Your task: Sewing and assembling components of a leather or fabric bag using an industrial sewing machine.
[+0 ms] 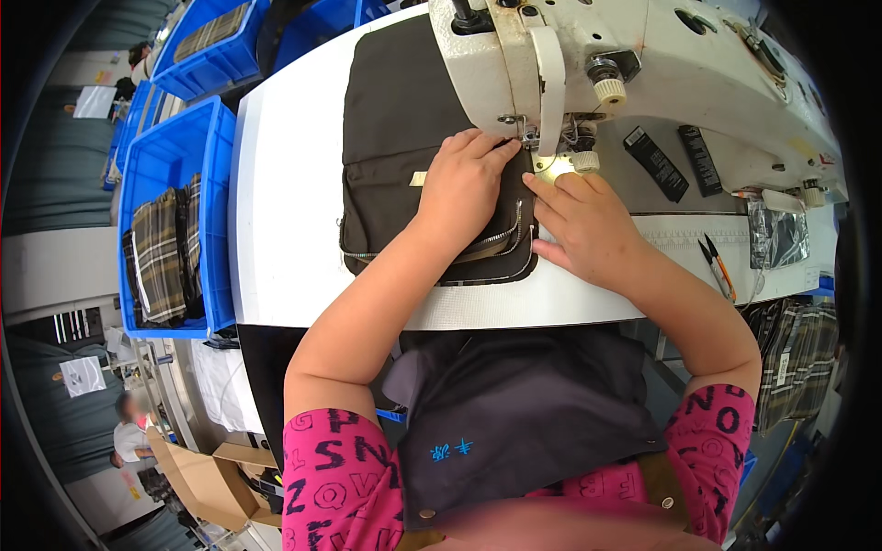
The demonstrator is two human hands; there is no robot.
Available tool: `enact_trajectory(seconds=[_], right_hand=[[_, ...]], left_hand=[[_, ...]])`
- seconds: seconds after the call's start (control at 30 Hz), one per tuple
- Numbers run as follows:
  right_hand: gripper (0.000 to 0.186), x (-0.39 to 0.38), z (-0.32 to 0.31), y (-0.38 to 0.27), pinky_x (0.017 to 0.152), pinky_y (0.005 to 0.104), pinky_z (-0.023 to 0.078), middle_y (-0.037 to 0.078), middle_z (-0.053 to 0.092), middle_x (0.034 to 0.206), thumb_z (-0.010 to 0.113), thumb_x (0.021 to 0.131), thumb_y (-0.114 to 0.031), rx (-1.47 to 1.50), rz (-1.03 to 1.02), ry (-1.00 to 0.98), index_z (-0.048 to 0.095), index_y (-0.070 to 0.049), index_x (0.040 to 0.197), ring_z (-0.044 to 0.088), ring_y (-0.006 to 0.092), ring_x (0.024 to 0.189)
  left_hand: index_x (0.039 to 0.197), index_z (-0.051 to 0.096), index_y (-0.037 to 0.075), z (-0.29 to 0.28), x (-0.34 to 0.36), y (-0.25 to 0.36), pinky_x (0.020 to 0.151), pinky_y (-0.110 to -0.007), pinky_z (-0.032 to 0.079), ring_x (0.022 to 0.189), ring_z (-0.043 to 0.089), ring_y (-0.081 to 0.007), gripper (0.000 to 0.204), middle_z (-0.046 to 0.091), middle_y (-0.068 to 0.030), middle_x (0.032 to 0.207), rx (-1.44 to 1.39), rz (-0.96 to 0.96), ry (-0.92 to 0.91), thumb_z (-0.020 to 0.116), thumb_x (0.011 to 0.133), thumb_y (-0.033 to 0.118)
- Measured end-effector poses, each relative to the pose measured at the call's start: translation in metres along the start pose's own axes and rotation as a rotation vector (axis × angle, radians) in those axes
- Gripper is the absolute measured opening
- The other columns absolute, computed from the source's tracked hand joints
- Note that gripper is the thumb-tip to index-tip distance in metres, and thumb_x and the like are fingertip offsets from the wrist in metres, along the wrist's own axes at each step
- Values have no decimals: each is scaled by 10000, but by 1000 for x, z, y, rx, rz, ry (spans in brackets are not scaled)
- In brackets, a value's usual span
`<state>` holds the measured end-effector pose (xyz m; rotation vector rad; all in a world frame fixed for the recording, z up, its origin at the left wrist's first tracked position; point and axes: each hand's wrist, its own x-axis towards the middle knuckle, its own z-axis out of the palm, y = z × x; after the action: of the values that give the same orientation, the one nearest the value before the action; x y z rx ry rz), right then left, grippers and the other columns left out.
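A dark brown fabric bag piece (390, 119) lies on the white sewing table, its right edge up against the presser foot of a white sewing machine (606, 55). A silver zipper (496, 241) curves across its lower part, and a small pale label (418, 178) shows beside my wrist. My left hand (462, 184) rests on the fabric, fingers stretched toward the presser foot. My right hand (588, 220) lies at the fabric's right edge, index finger touching it, thumb apart and other fingers partly bent near the lit needle plate. The needle tip is hard to make out.
Left of the table, a blue bin (220, 184) holds folded plaid fabric (163, 253). On the right side lie two small black boxes (657, 163), pens (719, 266) and a clear plastic bag (777, 234). More plaid fabric (795, 358) hangs below. A person (131, 441) is far left.
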<state>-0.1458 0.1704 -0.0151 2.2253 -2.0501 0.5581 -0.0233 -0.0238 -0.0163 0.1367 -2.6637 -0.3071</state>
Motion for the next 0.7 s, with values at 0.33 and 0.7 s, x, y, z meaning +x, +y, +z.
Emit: enact_trajectory(seconds=[0.33, 0.7], right_hand=[[487, -7, 3, 4, 940, 422, 465, 96, 608, 1362, 831, 780, -333, 72, 21, 159, 679, -111, 1186, 569, 262, 1096], [341, -17, 5, 1, 722, 369, 448, -15, 571, 799, 829, 827, -345, 149, -140, 60, 761, -138, 1089, 577, 199, 816]], left_hand=[[1428, 562, 78, -42, -45, 69, 1064, -509, 407, 1314, 537, -322, 772, 534, -104, 1486, -45, -215, -210, 861, 738, 254], [1282, 688, 79, -43, -35, 59, 1029, -453, 444, 1247, 593, -230, 525, 663, -32, 1331, 68, -23, -250, 789, 769, 132]])
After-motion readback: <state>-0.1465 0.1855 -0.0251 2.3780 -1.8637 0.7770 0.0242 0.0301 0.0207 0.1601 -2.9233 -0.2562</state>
